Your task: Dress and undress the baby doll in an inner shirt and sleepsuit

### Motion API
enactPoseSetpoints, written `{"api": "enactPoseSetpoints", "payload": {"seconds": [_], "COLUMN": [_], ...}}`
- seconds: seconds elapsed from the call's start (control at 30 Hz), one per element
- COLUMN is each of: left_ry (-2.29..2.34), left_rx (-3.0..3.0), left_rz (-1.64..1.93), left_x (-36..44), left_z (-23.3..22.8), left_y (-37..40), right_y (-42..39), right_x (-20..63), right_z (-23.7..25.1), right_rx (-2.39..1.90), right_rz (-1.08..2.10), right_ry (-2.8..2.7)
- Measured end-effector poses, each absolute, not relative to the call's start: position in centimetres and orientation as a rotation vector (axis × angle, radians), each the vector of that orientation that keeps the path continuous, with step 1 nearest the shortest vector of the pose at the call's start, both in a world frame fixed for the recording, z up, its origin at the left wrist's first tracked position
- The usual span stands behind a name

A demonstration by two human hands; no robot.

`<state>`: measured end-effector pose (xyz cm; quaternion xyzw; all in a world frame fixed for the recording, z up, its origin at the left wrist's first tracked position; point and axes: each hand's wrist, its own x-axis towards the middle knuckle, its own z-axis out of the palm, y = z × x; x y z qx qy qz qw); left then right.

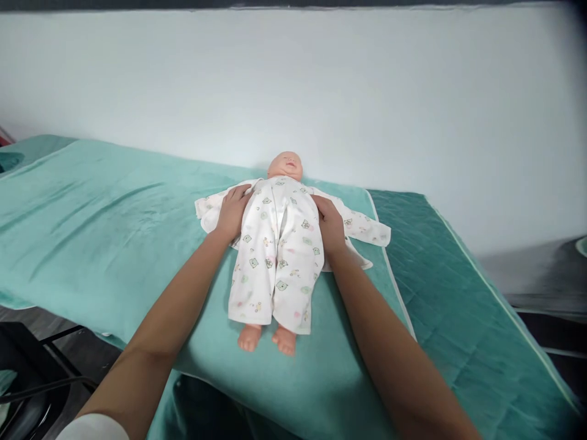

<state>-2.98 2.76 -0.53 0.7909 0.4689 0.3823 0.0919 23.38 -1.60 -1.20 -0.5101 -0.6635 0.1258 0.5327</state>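
Note:
A baby doll (285, 166) lies on its back, head toward the wall and bare feet toward me. White printed baby trousers (293, 256) cover its legs and reach up to its chest. Beneath it a matching baby shirt (367, 228) is spread, sleeves out to both sides. My left hand (233, 211) is closed around the upper left side of the trousers, over the shirt. On the opposite side, my right hand (329, 221) grips the trousers' upper edge, its fingertips partly hidden by the cloth and the doll.
A light green sheet (114, 214) covers the bed, with a darker quilted cover (463, 293) on the right. The white wall (293, 79) stands right behind the doll's head. A black chair (32, 373) is at the lower left.

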Motion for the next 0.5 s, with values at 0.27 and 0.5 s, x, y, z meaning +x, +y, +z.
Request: {"api": "enactPoseSetpoints", "payload": {"seconds": [0.27, 0.5], "left_ry": [1.5, 1.338], "left_rx": [2.195, 1.941], "left_rz": [1.244, 1.151], "left_x": [-4.6, -7.0], "left_z": [-0.5, -1.5], "left_y": [-7.2, -21.7], "right_y": [-13.3, -24.8], "right_x": [19.8, 14.4], "right_z": [1.5, 2.2], "right_rx": [-1.17, -1.288], "right_rz": [0.21, 0.268], "right_ry": [-1.482, -2.038]}}
